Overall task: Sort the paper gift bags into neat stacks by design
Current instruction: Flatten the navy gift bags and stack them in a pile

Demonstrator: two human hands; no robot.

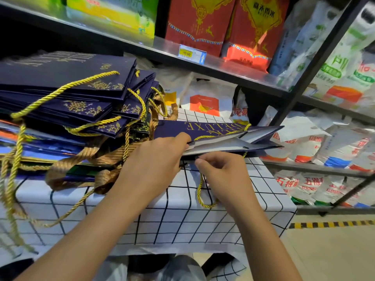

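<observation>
A navy gift bag with gold "DELUXE" lettering lies on its side in the middle, its mouth partly open toward the right. My left hand grips the bag's upper edge at the mouth. My right hand pinches the lower edge of the same bag, and a yellow rope handle hangs below it. To the left sits a tall stack of navy bags with gold flower prints and yellow rope handles. Under it lie blue bags with brown ribbon handles.
The bags rest on a table with a white black-grid cloth. Metal shelves behind and to the right carry red boxes, green boxes and white rice sacks. A yellow-black striped floor line runs at the right.
</observation>
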